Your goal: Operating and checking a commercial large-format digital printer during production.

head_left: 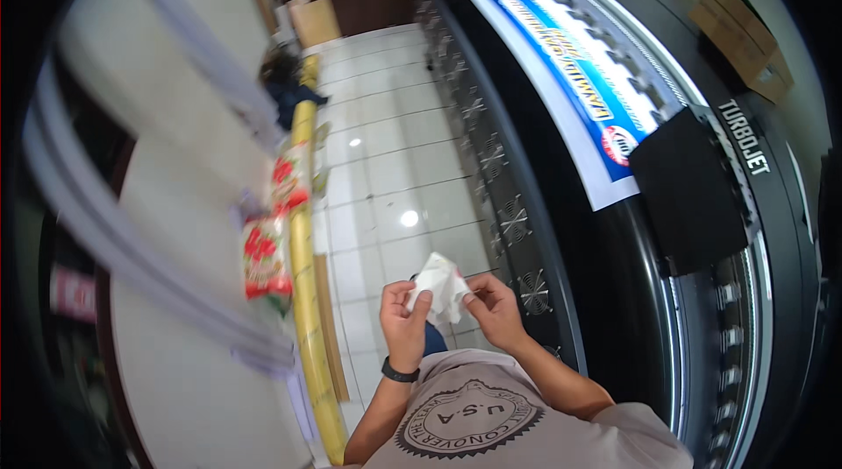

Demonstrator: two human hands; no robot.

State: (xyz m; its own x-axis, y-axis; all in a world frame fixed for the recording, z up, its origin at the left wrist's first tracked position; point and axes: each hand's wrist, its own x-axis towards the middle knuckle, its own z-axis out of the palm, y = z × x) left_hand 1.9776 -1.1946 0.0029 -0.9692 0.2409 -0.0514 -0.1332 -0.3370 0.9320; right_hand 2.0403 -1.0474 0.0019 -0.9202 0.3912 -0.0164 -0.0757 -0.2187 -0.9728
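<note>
Left hand [405,326] and right hand [498,313] pinch crumpled white sheet [440,280]; step: apparently handling it; next likely calls for light 2-sided grip.

One crumpled white sheet [441,285], paper or cloth I can't tell, pinched between thumb and fingers of the wearer's left hand [405,324] and right hand [496,311]. One black wristband [400,371], left wrist. One grey shirt [469,416], round dark emblem. To the right, one long black machine [605,259], fans along its side, bearing a blue-and-white printed sheet [561,74]. To the left, one long yellow roll [303,267], two red-patterned packages [266,254] beside it. Pale tiled floor [386,171] between.
</note>
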